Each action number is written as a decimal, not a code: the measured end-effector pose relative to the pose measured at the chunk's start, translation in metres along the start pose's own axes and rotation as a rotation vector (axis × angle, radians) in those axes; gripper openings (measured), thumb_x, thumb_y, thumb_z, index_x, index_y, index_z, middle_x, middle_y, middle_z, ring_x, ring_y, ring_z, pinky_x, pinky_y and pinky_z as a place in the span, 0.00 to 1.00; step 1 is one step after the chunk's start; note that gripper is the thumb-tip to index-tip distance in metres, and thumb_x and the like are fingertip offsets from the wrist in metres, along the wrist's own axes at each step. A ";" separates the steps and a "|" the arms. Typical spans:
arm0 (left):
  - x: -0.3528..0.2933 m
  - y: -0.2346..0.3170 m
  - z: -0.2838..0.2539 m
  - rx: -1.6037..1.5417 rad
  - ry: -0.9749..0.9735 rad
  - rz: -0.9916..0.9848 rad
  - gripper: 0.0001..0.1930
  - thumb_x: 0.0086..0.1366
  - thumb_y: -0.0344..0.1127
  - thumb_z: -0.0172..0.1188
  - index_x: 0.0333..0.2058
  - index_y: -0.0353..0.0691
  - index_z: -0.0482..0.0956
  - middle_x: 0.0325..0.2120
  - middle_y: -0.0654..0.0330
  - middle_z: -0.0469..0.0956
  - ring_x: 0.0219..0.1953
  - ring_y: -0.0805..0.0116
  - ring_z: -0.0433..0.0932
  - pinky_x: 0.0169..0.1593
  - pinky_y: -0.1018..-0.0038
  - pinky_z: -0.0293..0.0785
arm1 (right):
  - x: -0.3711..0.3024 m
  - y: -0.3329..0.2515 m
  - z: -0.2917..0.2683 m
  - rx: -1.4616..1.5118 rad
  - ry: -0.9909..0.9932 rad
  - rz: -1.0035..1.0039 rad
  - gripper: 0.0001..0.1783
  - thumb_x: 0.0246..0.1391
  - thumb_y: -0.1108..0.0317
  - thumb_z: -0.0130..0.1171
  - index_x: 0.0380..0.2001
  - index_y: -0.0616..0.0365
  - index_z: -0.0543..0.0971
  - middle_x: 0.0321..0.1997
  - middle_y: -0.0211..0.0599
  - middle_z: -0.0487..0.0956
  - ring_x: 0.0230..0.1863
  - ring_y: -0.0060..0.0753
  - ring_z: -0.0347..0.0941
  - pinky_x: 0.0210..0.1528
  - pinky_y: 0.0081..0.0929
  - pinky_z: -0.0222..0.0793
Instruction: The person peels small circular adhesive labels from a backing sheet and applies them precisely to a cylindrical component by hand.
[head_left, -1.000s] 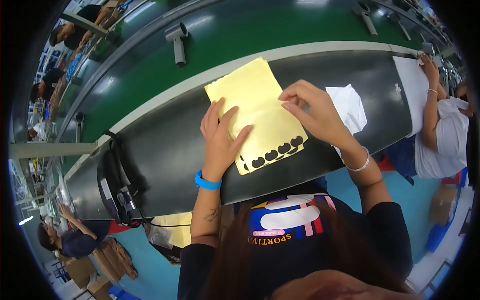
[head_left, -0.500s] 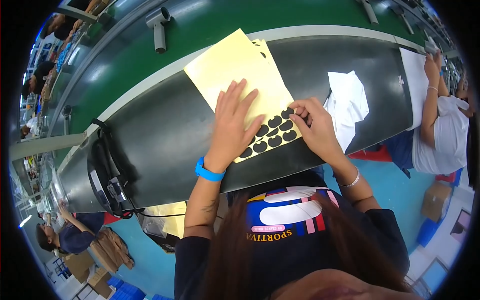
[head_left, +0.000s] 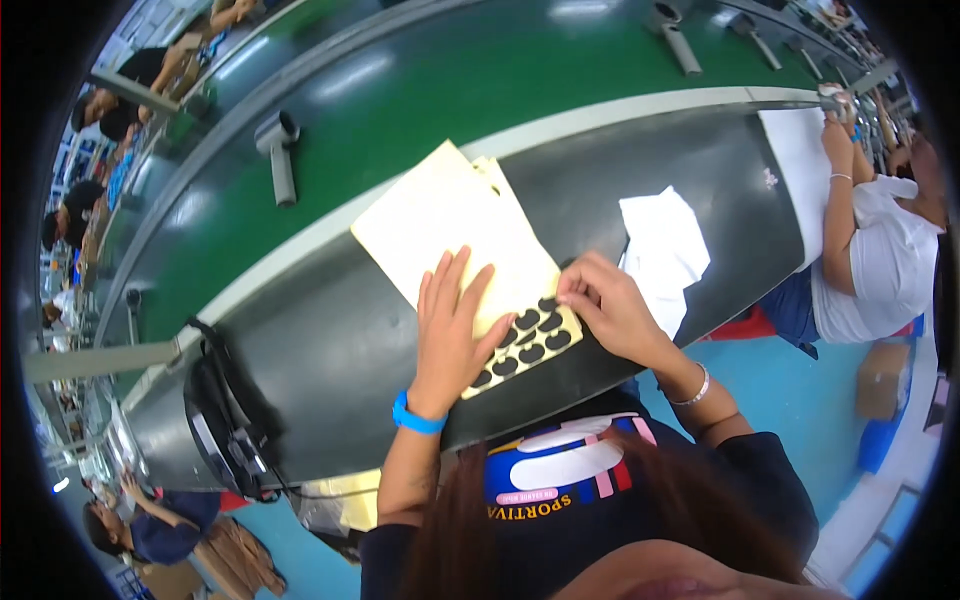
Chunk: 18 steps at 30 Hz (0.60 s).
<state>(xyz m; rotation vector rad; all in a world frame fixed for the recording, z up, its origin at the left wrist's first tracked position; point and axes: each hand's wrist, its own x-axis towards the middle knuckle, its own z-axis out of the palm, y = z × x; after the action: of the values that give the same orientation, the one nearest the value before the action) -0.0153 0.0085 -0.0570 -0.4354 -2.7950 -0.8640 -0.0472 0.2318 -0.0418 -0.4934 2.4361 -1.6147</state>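
A stack of pale yellow sheets [head_left: 440, 220] lies at a slant on the dark work surface [head_left: 320, 340]. Rows of black, notched round stickers [head_left: 531, 354] show along the near end of a sheet. My left hand [head_left: 452, 335], with a blue band at the wrist, rests flat on the sheets, fingers spread and thumb beside the stickers. My right hand [head_left: 612, 312] pinches at the sheet's right edge, by the farthest sticker in the rows. Its fingertips hide whatever is between them. Just beyond that hand lies a crumpled white sheet [head_left: 665, 240].
A black strapped device [head_left: 225, 420] with a cable sits at the left end of the surface. Beyond the pale rim runs a green conveyor belt [head_left: 420, 110] with grey handheld-looking devices [head_left: 283, 172] on it. At right, a co-worker [head_left: 870, 220] works near a white mat [head_left: 795, 170].
The whole view has shifted, so the bench sits lower in the picture. My left hand stays flat on the sheets; my right hand still pinches at the same edge, its fingers drawn closer together.
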 end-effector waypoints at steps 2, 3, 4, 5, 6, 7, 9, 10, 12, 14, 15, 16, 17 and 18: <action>-0.002 0.002 0.000 0.007 0.004 0.013 0.28 0.54 0.39 0.67 0.54 0.39 0.72 0.62 0.49 0.60 0.65 0.45 0.55 0.65 0.49 0.49 | 0.001 -0.001 -0.013 0.104 -0.046 0.011 0.03 0.52 0.77 0.59 0.30 0.59 0.74 0.32 0.31 0.70 0.30 0.21 0.68 0.33 0.19 0.63; -0.003 0.001 0.001 0.012 0.001 -0.005 0.28 0.54 0.40 0.67 0.54 0.40 0.72 0.63 0.49 0.60 0.65 0.45 0.55 0.65 0.49 0.49 | 0.006 0.000 -0.022 0.066 -0.002 -0.039 0.03 0.52 0.76 0.59 0.30 0.59 0.74 0.32 0.30 0.70 0.31 0.22 0.68 0.34 0.19 0.63; -0.004 0.002 0.000 0.010 0.000 0.011 0.28 0.54 0.40 0.67 0.54 0.40 0.72 0.63 0.49 0.60 0.65 0.45 0.55 0.65 0.49 0.49 | 0.013 0.002 -0.034 0.029 0.040 -0.085 0.03 0.53 0.75 0.58 0.30 0.58 0.74 0.32 0.30 0.71 0.32 0.22 0.68 0.35 0.19 0.64; -0.002 0.003 -0.001 0.013 -0.006 0.000 0.28 0.54 0.40 0.67 0.54 0.39 0.72 0.63 0.49 0.60 0.66 0.46 0.55 0.65 0.50 0.49 | 0.024 0.010 -0.051 0.030 0.095 -0.143 0.03 0.53 0.74 0.57 0.31 0.58 0.74 0.32 0.31 0.71 0.33 0.23 0.68 0.36 0.20 0.64; -0.001 0.005 -0.002 0.021 -0.012 -0.018 0.28 0.55 0.40 0.67 0.54 0.39 0.72 0.63 0.49 0.60 0.66 0.46 0.55 0.65 0.50 0.48 | 0.040 0.020 -0.069 -0.048 0.239 -0.262 0.03 0.53 0.76 0.57 0.33 0.59 0.74 0.33 0.31 0.71 0.34 0.23 0.68 0.38 0.19 0.64; -0.001 0.005 -0.002 0.021 -0.014 -0.019 0.27 0.55 0.40 0.66 0.53 0.39 0.72 0.63 0.49 0.60 0.66 0.46 0.55 0.65 0.50 0.48 | 0.060 0.028 -0.091 -0.081 0.329 -0.282 0.04 0.55 0.75 0.56 0.34 0.59 0.74 0.33 0.31 0.71 0.36 0.22 0.69 0.39 0.18 0.64; 0.002 0.005 -0.002 0.019 -0.016 -0.004 0.27 0.55 0.40 0.66 0.53 0.39 0.72 0.63 0.49 0.60 0.66 0.46 0.55 0.65 0.50 0.48 | 0.109 0.056 -0.144 -0.156 0.525 -0.234 0.08 0.57 0.72 0.56 0.40 0.62 0.74 0.38 0.31 0.75 0.40 0.21 0.70 0.41 0.19 0.66; 0.003 0.004 -0.002 0.020 -0.019 -0.006 0.27 0.55 0.40 0.67 0.53 0.39 0.72 0.63 0.49 0.60 0.66 0.46 0.55 0.65 0.50 0.48 | 0.133 0.058 -0.167 -0.282 0.647 -0.194 0.15 0.56 0.68 0.59 0.45 0.62 0.73 0.42 0.35 0.77 0.42 0.24 0.73 0.41 0.19 0.67; 0.008 0.006 -0.002 0.016 -0.010 0.021 0.28 0.55 0.40 0.67 0.53 0.39 0.72 0.63 0.49 0.60 0.65 0.46 0.56 0.65 0.50 0.48 | 0.188 0.116 -0.221 -0.455 0.759 -0.311 0.21 0.55 0.64 0.60 0.50 0.61 0.71 0.44 0.44 0.78 0.43 0.34 0.76 0.40 0.25 0.70; 0.007 0.005 -0.002 0.018 -0.015 0.015 0.28 0.55 0.40 0.67 0.54 0.39 0.72 0.63 0.49 0.60 0.65 0.46 0.56 0.65 0.50 0.49 | 0.221 0.148 -0.240 -0.852 0.938 -0.239 0.25 0.53 0.62 0.62 0.52 0.55 0.70 0.41 0.50 0.78 0.41 0.45 0.77 0.41 0.32 0.71; 0.005 0.004 -0.002 0.021 -0.011 0.016 0.28 0.55 0.40 0.66 0.54 0.39 0.72 0.63 0.49 0.60 0.65 0.46 0.56 0.65 0.50 0.49 | 0.228 0.153 -0.234 -0.844 0.937 -0.247 0.25 0.53 0.62 0.62 0.52 0.55 0.70 0.41 0.50 0.78 0.41 0.45 0.77 0.41 0.32 0.71; 0.004 0.004 -0.002 0.025 -0.006 0.013 0.28 0.55 0.40 0.66 0.54 0.39 0.72 0.63 0.49 0.60 0.65 0.46 0.56 0.65 0.50 0.49 | 0.233 0.153 -0.226 -0.881 0.870 -0.116 0.25 0.53 0.64 0.62 0.53 0.55 0.68 0.39 0.50 0.79 0.40 0.51 0.77 0.41 0.38 0.71; 0.003 0.003 -0.002 0.024 -0.010 0.013 0.28 0.56 0.40 0.66 0.54 0.39 0.72 0.63 0.49 0.60 0.65 0.46 0.56 0.65 0.50 0.49 | 0.235 0.153 -0.222 -0.917 0.801 0.016 0.27 0.52 0.66 0.61 0.55 0.54 0.67 0.37 0.49 0.79 0.38 0.56 0.77 0.41 0.45 0.71; 0.003 0.003 -0.002 0.022 -0.014 0.014 0.27 0.56 0.40 0.66 0.54 0.39 0.72 0.63 0.49 0.60 0.65 0.46 0.56 0.65 0.51 0.49 | 0.235 0.152 -0.223 -0.916 0.802 0.011 0.27 0.52 0.66 0.61 0.55 0.54 0.67 0.37 0.49 0.79 0.38 0.56 0.77 0.41 0.45 0.71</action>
<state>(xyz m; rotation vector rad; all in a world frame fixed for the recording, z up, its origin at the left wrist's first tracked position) -0.0170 0.0109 -0.0533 -0.4592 -2.8076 -0.8294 -0.3643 0.3909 -0.0849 0.1360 3.7070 -0.6122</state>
